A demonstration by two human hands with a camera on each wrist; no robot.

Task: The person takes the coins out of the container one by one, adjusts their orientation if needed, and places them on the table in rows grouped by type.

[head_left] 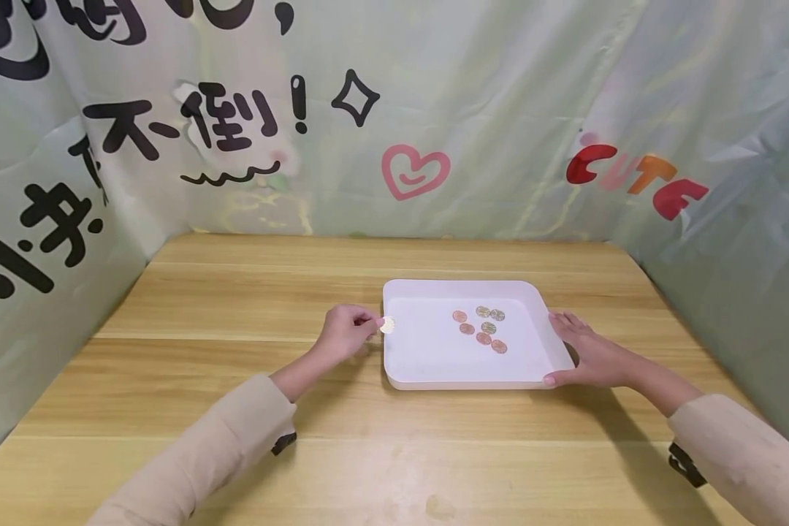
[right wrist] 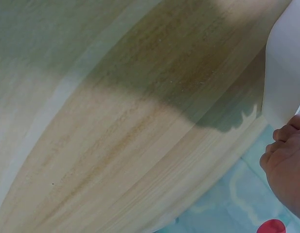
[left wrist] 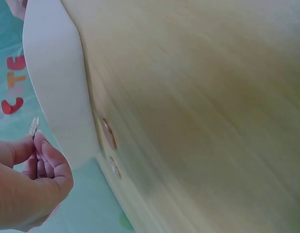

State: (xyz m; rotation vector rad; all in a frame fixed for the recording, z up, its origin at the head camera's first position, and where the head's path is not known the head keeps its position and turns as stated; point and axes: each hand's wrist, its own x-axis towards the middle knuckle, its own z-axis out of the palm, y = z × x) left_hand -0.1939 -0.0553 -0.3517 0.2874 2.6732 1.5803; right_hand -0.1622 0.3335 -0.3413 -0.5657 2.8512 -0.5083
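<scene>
My left hand (head_left: 347, 332) pinches a pale, shiny coin (head_left: 387, 324) between thumb and fingertips, right at the left rim of a white tray (head_left: 421, 365). In the left wrist view the held coin (left wrist: 34, 126) stands on edge above the fingertips. My right hand (head_left: 595, 356) grips the tray's right end, thumb at the front corner and fingers along the far part of that side. Several copper coins (head_left: 483, 339) and several yellowish coins (head_left: 489, 328) lie flat in the tray, right of its middle. The right wrist view shows only part of the right hand (right wrist: 291, 160) at the tray's edge.
Beside the tray, a copper coin (left wrist: 109, 133) and a second coin (left wrist: 115, 167) lie on the wooden table (head_left: 237, 292); the left hand hides them in the head view. A printed cloth (head_left: 500, 109) hangs around the table's back and sides.
</scene>
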